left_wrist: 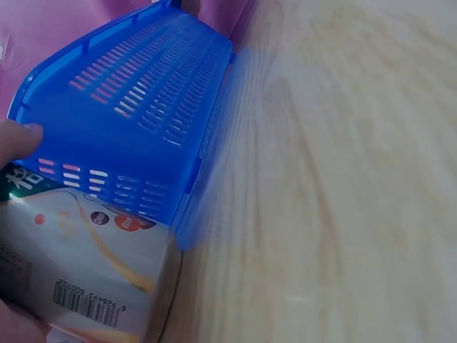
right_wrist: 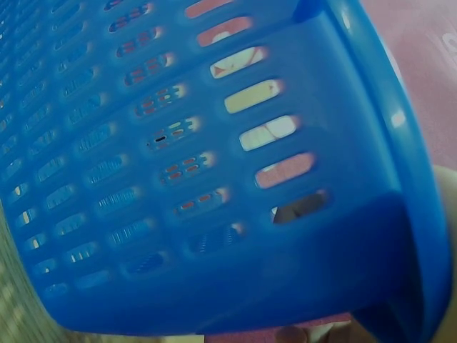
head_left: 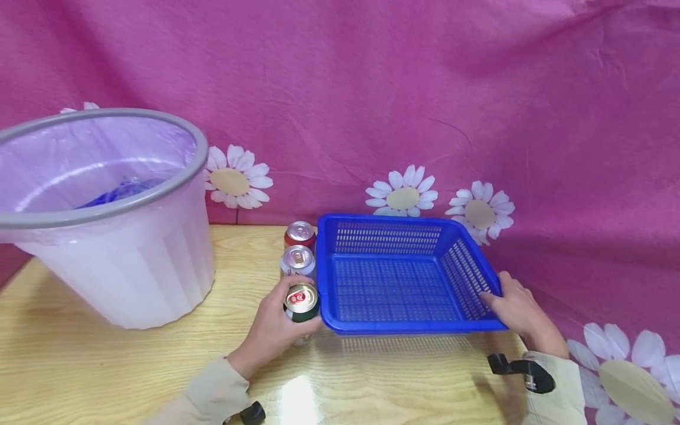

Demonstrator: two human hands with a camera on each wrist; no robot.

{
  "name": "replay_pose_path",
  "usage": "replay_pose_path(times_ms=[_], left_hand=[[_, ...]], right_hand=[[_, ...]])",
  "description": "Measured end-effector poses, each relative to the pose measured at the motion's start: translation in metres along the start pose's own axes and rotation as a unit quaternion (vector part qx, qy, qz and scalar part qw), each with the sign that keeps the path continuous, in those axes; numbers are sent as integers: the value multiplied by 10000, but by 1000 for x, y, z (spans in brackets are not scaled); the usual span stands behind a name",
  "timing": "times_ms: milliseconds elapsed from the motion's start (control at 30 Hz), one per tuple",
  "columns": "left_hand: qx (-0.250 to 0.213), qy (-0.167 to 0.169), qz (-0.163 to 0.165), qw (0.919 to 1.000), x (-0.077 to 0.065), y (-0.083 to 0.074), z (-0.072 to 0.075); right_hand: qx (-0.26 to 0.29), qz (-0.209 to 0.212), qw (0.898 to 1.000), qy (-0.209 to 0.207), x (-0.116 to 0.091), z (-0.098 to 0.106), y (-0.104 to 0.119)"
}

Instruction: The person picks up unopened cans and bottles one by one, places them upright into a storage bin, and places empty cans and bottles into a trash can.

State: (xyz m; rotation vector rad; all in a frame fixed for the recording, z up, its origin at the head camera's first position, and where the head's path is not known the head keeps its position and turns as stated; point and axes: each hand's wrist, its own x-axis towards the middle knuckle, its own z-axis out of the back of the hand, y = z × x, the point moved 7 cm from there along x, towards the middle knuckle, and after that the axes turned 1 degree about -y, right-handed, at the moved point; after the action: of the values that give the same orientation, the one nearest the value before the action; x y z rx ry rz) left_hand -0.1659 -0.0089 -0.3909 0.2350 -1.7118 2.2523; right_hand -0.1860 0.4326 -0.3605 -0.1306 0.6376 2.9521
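With thumb and fingers curled round it, my left hand (head_left: 278, 316) grips a dark green and white drink can (head_left: 301, 299), the nearest of a row. In the left wrist view the same can (left_wrist: 78, 257) shows its barcode, right beside the basket wall. Behind it stand a pale can (head_left: 298, 260) and a red can (head_left: 300, 232), all upright along the basket's left side. My right hand (head_left: 523, 310) holds the right rim of the blue plastic basket (head_left: 414, 326), thumb inside. Nothing lies in the basket. The right wrist view is filled by its slotted wall (right_wrist: 300, 279).
A white bin (head_left: 143, 277) with a grey rim and a clear liner stands at the left, something blue inside. Behind the wooden table (head_left: 239, 248) hangs a pink cloth (head_left: 340, 106) with white daisies.
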Motion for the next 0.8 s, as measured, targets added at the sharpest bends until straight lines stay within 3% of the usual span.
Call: replay_pose_path(times_ms=[333,800], left_hand=[[-329,14,-25,9995,-3,6,-3],[-392,19,-7,9992,-5,2,-6]], right_hand=[[-2,26,10000,7,1,-1,1],[3,-15,10000,39,-1,0,-1]])
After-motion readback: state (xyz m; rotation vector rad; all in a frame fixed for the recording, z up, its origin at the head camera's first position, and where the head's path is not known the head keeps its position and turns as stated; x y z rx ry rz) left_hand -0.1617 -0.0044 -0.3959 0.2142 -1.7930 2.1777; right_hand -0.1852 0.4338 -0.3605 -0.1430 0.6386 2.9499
